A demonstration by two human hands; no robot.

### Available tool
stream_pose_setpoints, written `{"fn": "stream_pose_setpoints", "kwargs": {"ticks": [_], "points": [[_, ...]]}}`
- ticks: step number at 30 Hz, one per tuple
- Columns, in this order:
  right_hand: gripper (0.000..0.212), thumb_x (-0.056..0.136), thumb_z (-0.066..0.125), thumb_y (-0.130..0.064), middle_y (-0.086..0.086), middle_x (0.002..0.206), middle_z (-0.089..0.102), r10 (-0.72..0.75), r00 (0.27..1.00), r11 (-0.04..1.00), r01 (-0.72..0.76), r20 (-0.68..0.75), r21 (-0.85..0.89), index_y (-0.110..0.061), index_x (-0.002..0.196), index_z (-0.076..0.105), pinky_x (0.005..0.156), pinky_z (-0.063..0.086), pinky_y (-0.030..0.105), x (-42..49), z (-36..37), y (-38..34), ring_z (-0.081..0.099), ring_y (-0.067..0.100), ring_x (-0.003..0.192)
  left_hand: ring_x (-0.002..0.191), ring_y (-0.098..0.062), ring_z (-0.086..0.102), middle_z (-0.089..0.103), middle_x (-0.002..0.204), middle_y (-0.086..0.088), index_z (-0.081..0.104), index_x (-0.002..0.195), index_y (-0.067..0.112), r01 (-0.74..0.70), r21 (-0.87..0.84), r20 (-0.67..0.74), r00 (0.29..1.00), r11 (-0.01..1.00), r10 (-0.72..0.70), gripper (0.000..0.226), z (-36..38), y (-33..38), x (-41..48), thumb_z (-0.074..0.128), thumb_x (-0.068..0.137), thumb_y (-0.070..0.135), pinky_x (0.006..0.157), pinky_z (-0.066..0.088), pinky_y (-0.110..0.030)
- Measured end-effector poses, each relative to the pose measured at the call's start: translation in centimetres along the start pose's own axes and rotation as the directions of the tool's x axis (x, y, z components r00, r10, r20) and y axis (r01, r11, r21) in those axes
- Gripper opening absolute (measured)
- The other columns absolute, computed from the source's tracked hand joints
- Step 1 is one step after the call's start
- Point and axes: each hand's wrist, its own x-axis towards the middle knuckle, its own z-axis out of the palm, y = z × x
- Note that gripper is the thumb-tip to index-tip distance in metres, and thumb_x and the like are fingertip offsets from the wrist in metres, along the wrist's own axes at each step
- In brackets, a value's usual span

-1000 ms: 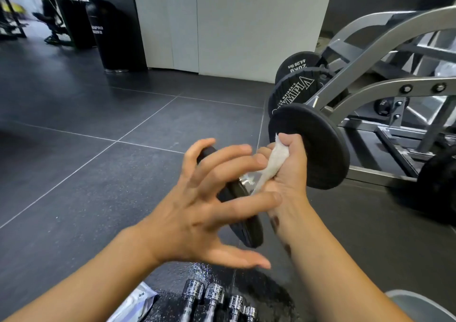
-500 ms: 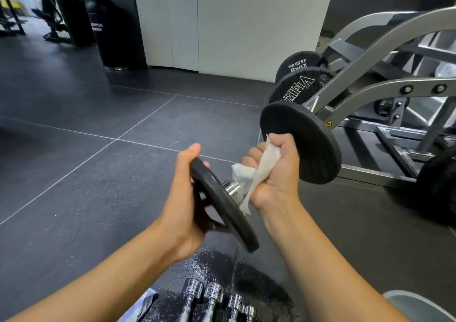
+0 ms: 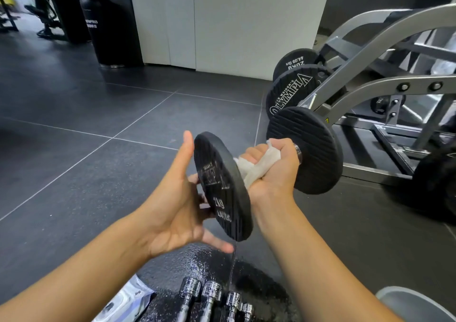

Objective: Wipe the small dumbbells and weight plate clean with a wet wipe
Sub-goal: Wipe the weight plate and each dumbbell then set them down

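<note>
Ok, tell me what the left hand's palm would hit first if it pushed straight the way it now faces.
Most likely the outer face of the near black round dumbbell plate marked 2kg. The left hand is open, its palm turned toward that face, fingers partly behind it. Whether they already touch is unclear.

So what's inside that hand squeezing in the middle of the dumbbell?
A white wipe bunched in the right hand, poking out both sides. The dumbbell handle underneath is covered, except a shiny bit.
</note>
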Motion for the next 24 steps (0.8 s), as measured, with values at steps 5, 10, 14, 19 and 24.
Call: {"fn": "stream_pose_setpoints", "kwargs": {"ticks": [5, 10, 14, 19, 24], "points": [[0.039, 0.081, 0.057, -0.02, -0.006, 0.066, 0.014, -0.015, 1.0, 0.995, 0.015, 0.003, -0.096, -0.026, 0.064, 0.023, 0.047, 0.023, 0.024, -0.1, -0.6, 1.3, 0.014, 0.012, 0.056, 0.083, -0.032, 0.068, 0.067, 0.094, -0.015, 0.081, 0.081, 0.016, -0.159, 0.008, -0.013, 0.987, 0.987, 0.159, 0.077, 0.2, -0.1, 0.5, 0.06, 0.067, 0.088, 0.084, 0.053, -0.071], [0.036, 0.078, 0.059, -0.023, -0.005, 0.068, 0.015, 0.01, 1.0, 0.997, -0.01, 0.003, -0.073, -0.025, 0.066, 0.025, 0.051, 0.026, 0.025, 0.2, -0.8, 2.0, 0.019, 0.013, 0.056, 0.143, -0.026, 0.043, 0.044, 0.143, -0.019, 0.044, 0.135, 0.024, -0.752, 0.63, 0.591, 0.302, -0.194, 0.748, 0.1, -2.1, 0.2, 1.4, 0.091, 0.057, 0.066, 0.113, 0.041, -0.056], [0.051, 0.057, 0.071, -0.03, -0.004, 0.072, 0.026, 0.132, 0.99, 0.985, -0.126, 0.046, -0.117, -0.029, 0.082, 0.027, 0.063, 0.033, 0.03, 0.2, -1.4, 1.9, 0.033, 0.015, 0.062, 0.149, -0.04, 0.031, 0.037, 0.151, -0.012, 0.051, 0.136, 0.033, -0.361, 0.368, 0.929, 0.111, -0.857, 0.352, 0.064, -3.2, 0.9, 1.5, 0.079, 0.084, 0.056, 0.111, 0.025, -0.08], [0.032, 0.07, 0.062, -0.024, -0.001, 0.06, 0.025, 0.077, 0.995, 0.995, -0.073, 0.069, -0.067, -0.021, 0.061, 0.032, 0.058, 0.032, 0.028, -0.5, -0.6, 2.3, 0.028, 0.015, 0.055, 0.124, -0.002, 0.059, 0.057, 0.138, 0.004, 0.039, 0.144, 0.036, -0.746, 0.666, 0.392, 0.347, -0.003, 0.852, 0.094, -1.5, 0.3, 1.8, 0.088, 0.066, 0.054, 0.102, 0.047, -0.023], [0.035, 0.084, 0.053, -0.025, -0.003, 0.053, 0.023, 0.085, 0.987, 0.989, -0.067, 0.136, -0.13, -0.02, 0.056, 0.032, 0.043, 0.03, 0.024, -1.1, -0.8, 2.2, 0.022, 0.013, 0.047, 0.09, -0.018, 0.059, 0.065, 0.105, -0.001, 0.076, 0.104, 0.016, 0.012, -0.23, 0.19, 0.981, 0.973, 0.033, 0.074, -1.6, -0.7, 0.6, 0.062, 0.074, 0.081, 0.1, 0.041, -0.06]]}}
